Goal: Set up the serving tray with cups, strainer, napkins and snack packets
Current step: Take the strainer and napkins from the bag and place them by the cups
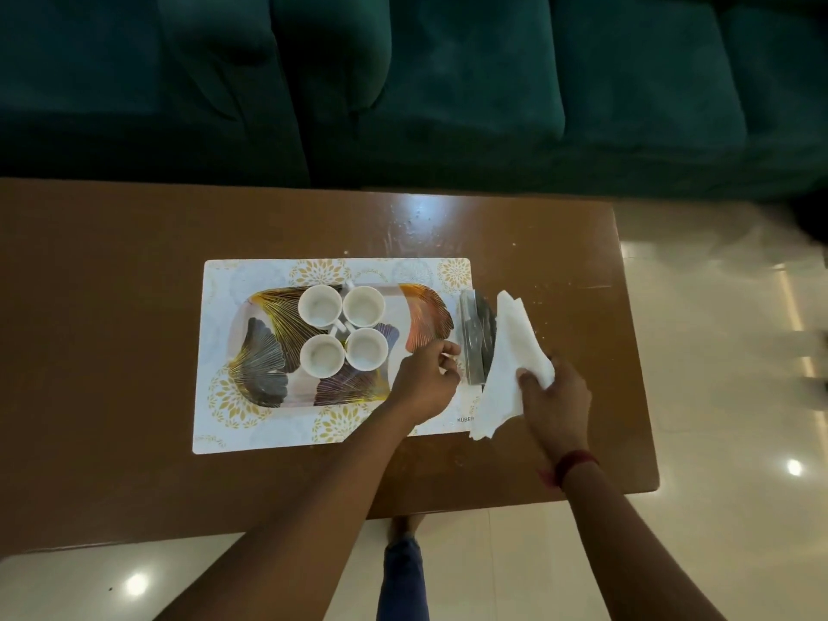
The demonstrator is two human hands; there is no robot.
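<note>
Now the tray (425, 307) lies lengthwise on a patterned placemat (224, 280), set right of centre on the brown surface (112, 307). Four white cups (320, 305) stand upright in a tight two-by-two cluster on the tray's left-centre part, and the leaf pattern shows across its right part.

The right hand (555, 396) grips a loose bunch of white napkins (506, 347) at the placemat's right edge, partly over the brown surface. The napkins are just beside a dark, shiny metal object (477, 338) that stands between them and the tray's right rim. What that object is cannot be told.

The left hand (425, 383) is over the tray's near right corner with its fingers curled, but whether they pinch anything cannot be told.

A wide stretch of surface shows left of the placemat, and a narrower band runs beyond it to the far edge, where a dark green sofa (448, 82) stands. The surface's right edge is near the napkins, with pale glossy floor (717, 307) past it.
</note>
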